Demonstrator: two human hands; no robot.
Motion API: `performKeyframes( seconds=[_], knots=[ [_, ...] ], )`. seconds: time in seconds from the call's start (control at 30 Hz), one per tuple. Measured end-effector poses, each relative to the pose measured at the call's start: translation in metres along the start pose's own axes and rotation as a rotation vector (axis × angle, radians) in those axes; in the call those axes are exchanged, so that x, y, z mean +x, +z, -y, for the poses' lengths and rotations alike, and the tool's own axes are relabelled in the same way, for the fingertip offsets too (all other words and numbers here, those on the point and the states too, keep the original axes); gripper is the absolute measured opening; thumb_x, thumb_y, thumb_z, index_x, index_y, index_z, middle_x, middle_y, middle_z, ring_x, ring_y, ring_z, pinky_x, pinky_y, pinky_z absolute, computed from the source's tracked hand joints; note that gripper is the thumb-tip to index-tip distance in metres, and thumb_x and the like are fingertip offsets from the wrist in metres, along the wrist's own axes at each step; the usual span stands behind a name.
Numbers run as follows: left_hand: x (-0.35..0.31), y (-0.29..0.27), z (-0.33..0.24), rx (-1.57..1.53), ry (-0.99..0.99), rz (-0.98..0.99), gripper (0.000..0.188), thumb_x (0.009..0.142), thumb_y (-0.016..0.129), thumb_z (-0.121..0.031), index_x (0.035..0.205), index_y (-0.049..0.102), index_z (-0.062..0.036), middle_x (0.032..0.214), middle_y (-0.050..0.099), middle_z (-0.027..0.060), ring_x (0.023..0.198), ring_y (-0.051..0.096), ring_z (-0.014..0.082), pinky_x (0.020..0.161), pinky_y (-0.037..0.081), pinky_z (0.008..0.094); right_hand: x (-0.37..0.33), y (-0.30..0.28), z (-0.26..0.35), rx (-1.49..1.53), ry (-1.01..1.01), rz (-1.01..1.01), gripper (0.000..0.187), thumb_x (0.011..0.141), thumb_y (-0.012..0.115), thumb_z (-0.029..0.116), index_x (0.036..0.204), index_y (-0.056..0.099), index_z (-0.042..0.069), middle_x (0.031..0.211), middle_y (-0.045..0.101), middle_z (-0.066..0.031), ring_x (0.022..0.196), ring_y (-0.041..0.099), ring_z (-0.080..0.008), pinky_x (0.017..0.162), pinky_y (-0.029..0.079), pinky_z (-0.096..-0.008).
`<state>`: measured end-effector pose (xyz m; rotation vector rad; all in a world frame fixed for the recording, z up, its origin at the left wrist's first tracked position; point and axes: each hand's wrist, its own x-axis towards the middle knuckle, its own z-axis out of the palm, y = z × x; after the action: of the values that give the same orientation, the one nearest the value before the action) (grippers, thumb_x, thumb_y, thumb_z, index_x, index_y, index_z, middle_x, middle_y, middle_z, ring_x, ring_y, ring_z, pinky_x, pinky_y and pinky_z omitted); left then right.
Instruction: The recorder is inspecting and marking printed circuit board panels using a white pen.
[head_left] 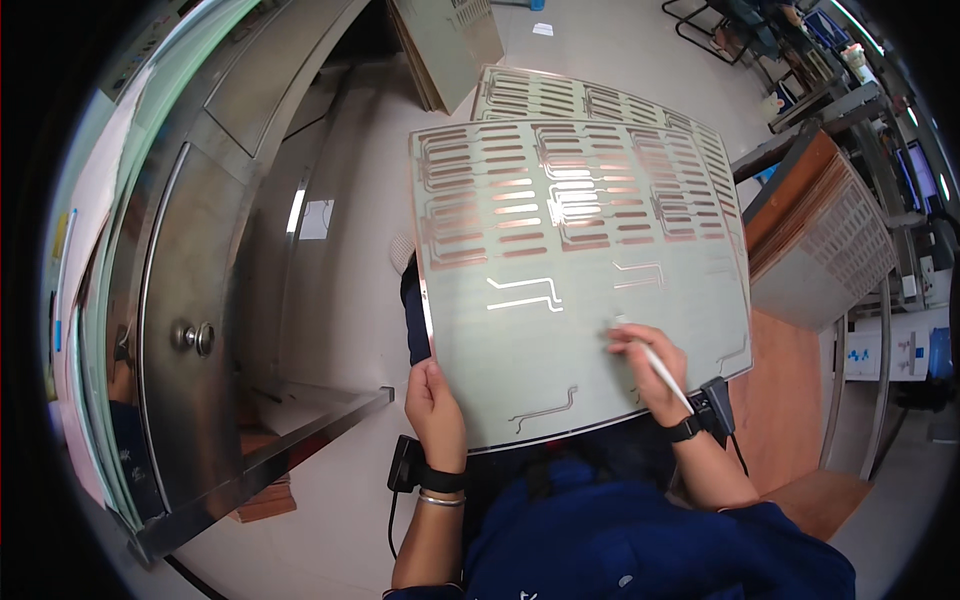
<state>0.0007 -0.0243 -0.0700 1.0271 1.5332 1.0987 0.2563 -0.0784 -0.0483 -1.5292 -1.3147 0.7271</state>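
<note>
A large pale green circuit panel (520,355) with copper traces leans across my lap, tilted toward me. My left hand (435,408) is closed on its lower left edge, thumb on the face. My right hand (655,394) holds a slim white pen-like tool (667,376) over the lower right part of the face. The tool's tip points up and away, near a pair of short copper traces; whether it touches the surface I cannot tell. Behind this panel rests a second patterned panel (530,88), mostly covered by the first.
A metal cabinet (190,260) with a round knob stands on the left, its lower rail (320,432) reaching toward my left arm. More panels (830,245) lean in a stack on the right, above a brown board (785,400). Further boards (450,45) stand at the back.
</note>
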Motion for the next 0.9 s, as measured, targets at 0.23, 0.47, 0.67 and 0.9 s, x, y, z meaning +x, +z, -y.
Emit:
performKeyframes(
  seconds=[0.23, 0.47, 0.67, 0.9],
  knots=[
    [0.001, -0.001, 0.013, -0.005, 0.052, -0.06, 0.029, 0.101, 0.042, -0.021, 0.093, 0.059, 0.0011, 0.079, 0.058, 0.0013, 0.075, 0.05, 0.0082, 0.071, 0.042, 0.0243, 0.043, -0.1, -0.046, -0.307, -0.107, -0.482, 0.029, 0.099, 0.044, 0.014, 0.123, 0.051, -0.001, 0.118, 0.059, -0.0167, 0.098, 0.06, -0.0198, 0.09, 0.045, -0.0309],
    [-0.004, 0.004, 0.02, 0.046, 0.181, -0.132, 0.025, 0.098, 0.045, -0.016, 0.097, 0.06, 0.0042, 0.081, 0.065, 0.009, 0.074, 0.059, 0.0145, 0.07, 0.047, 0.0286, 0.094, -0.235, -0.136, -0.099, 0.093, -0.663, 0.035, 0.099, 0.048, 0.021, 0.126, 0.05, -0.001, 0.119, 0.059, -0.0106, 0.1, 0.058, -0.0151, 0.086, 0.046, -0.0268],
    [-0.007, -0.003, 0.024, 0.01, 0.212, -0.166, 0.026, 0.098, 0.046, -0.017, 0.095, 0.06, 0.0043, 0.078, 0.063, 0.0081, 0.072, 0.057, 0.013, 0.068, 0.046, 0.0279, 0.103, -0.204, -0.085, 0.1, 0.206, -0.412, 0.033, 0.097, 0.053, 0.03, 0.105, 0.063, -0.001, 0.095, 0.062, -0.0012, 0.09, 0.054, -0.0101, 0.081, 0.043, -0.0242],
    [-0.011, -0.017, 0.026, 0.062, 0.151, -0.093, 0.026, 0.098, 0.048, -0.019, 0.092, 0.06, 0.0038, 0.073, 0.06, 0.0049, 0.066, 0.052, 0.0102, 0.062, 0.044, 0.0274, 0.058, -0.204, -0.085, 0.0, 0.24, -0.499, 0.027, 0.095, 0.055, 0.026, 0.102, 0.062, 0.0, 0.094, 0.062, -0.0015, 0.089, 0.054, -0.0096, 0.08, 0.042, -0.0241]
  ],
)
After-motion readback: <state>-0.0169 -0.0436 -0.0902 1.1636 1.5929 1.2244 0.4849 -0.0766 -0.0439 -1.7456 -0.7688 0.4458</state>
